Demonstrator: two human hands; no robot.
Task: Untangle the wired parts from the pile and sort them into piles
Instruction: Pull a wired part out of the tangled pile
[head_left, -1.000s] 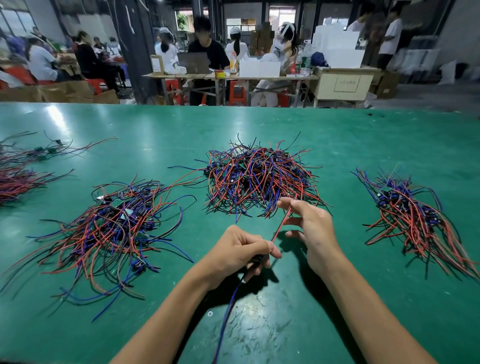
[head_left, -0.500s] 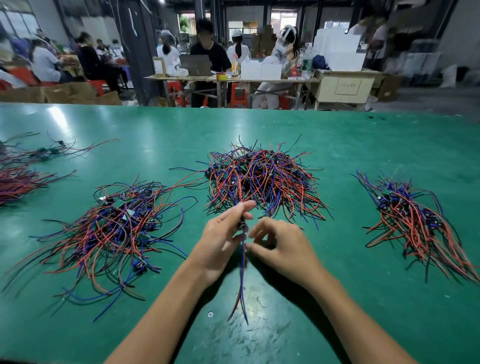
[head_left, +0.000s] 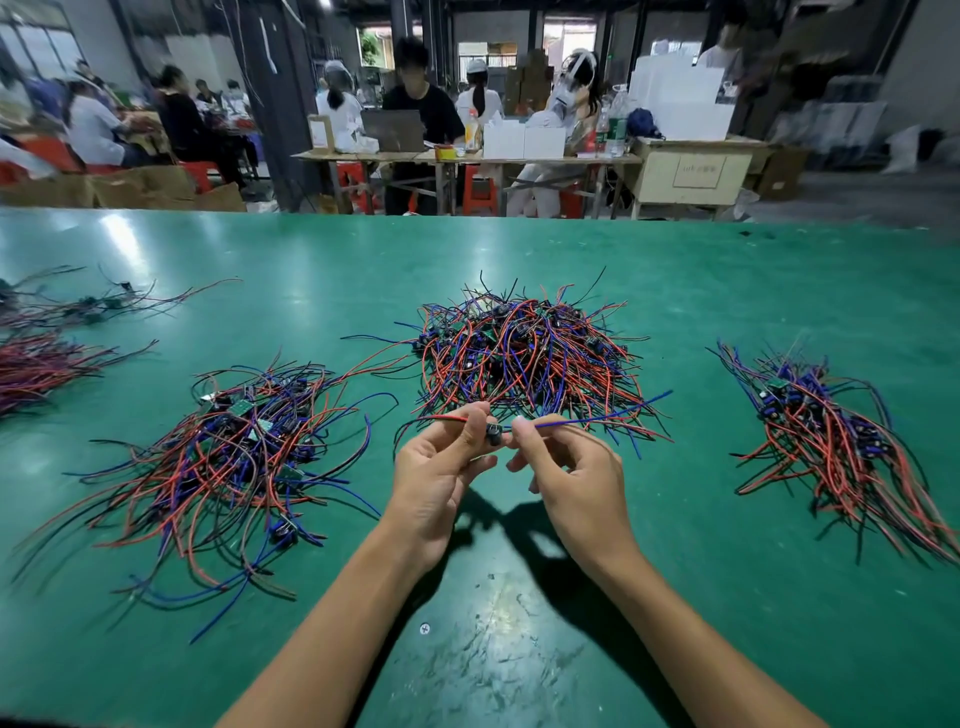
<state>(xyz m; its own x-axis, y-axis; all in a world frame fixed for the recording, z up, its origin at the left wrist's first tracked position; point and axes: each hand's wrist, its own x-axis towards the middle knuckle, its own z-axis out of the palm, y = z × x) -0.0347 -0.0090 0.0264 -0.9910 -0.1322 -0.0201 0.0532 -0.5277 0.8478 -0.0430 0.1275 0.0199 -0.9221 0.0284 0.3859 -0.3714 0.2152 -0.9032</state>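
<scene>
Above the glossy green table (head_left: 675, 291), the left hand (head_left: 441, 467) and right hand (head_left: 566, 467) pinch one small black part with thin red and blue wires (head_left: 492, 434), before the tangled middle pile (head_left: 519, 353). Half a second ago the wires hung down; now they stretch sideways.

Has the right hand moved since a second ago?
Yes. The right hand has shifted left and nearer, off the middle pile's edge, now pinching the blue wire.
</scene>
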